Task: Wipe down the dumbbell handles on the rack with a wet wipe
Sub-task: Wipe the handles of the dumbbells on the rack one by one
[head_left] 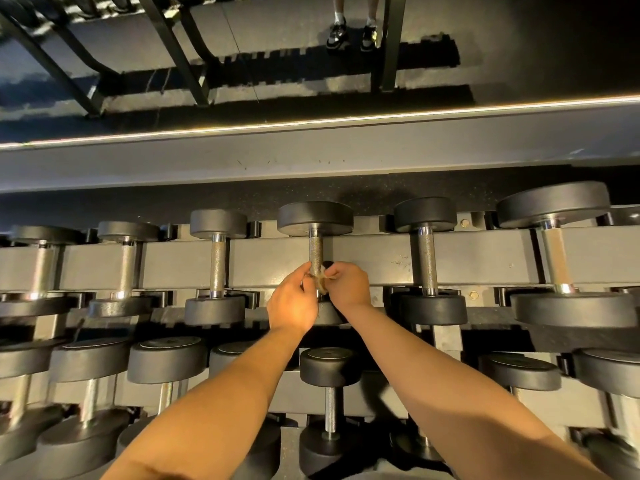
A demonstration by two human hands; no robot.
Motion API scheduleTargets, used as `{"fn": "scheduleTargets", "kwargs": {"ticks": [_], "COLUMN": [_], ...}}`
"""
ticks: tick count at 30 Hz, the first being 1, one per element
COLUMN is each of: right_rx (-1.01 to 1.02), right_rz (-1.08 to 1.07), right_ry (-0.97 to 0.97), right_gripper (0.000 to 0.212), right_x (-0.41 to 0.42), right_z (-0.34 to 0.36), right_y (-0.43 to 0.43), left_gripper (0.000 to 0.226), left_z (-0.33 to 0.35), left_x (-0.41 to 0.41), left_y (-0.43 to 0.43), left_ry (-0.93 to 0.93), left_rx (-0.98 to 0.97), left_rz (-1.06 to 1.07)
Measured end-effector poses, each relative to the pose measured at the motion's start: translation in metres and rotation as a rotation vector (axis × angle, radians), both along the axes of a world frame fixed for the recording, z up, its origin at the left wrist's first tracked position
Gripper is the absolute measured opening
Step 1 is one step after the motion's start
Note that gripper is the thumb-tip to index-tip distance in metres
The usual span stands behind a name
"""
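A black dumbbell [314, 218] lies on the upper tier of the rack [374, 263], its knurled metal handle [315, 249] pointing toward me. My left hand [292, 303] and my right hand [348, 284] meet at the near end of that handle. Both pinch a small crumpled wet wipe [322, 280] wrapped around the handle. The near head of this dumbbell is mostly hidden under my hands.
More dumbbells flank it: one to the left [218, 261], one to the right [426, 259], a bigger one far right [557, 258]. A lower tier holds several others, including one [330, 393] below my wrists. A mirror behind the rack reflects a person's feet [351, 34].
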State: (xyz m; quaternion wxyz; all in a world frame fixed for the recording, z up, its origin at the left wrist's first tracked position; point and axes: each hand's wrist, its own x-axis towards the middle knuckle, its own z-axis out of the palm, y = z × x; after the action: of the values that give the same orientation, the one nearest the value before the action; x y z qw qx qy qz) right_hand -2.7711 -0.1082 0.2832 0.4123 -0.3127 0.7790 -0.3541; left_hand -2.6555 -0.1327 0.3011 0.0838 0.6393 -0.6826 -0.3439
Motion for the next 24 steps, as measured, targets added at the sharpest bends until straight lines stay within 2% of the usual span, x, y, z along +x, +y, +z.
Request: {"fn": "scheduleTargets", "kwargs": {"ticks": [6, 8, 13, 16, 18, 24], "right_rx": [-0.057, -0.018, 0.106, 0.086, -0.003, -0.247], "right_rz": [-0.050, -0.025, 0.012, 0.003, -0.058, -0.230], "right_ry": [0.046, 0.067, 0.070, 0.020, -0.011, -0.073], "right_gripper": [0.010, 0.007, 0.015, 0.019, 0.019, 0.020], "right_x": [0.001, 0.006, 0.007, 0.009, 0.015, 0.043], "right_z": [0.009, 0.007, 0.007, 0.019, 0.031, 0.053], "right_y": [-0.018, -0.018, -0.007, 0.001, 0.009, 0.046], "left_gripper": [0.041, 0.039, 0.034, 0.032, 0.029, 0.026], "left_z": [-0.006, -0.007, -0.008, -0.001, 0.003, 0.021], "left_x": [0.002, 0.002, 0.004, 0.003, 0.003, 0.018], "left_y": [0.000, -0.001, -0.002, 0.000, 0.001, 0.032], "left_ry": [0.021, 0.023, 0.030, 0.054, 0.134, 0.533], "left_rx": [-0.017, -0.051, -0.060, -0.017, 0.030, 0.089], "left_rz": [-0.014, -0.021, -0.017, -0.031, -0.063, -0.045]}}
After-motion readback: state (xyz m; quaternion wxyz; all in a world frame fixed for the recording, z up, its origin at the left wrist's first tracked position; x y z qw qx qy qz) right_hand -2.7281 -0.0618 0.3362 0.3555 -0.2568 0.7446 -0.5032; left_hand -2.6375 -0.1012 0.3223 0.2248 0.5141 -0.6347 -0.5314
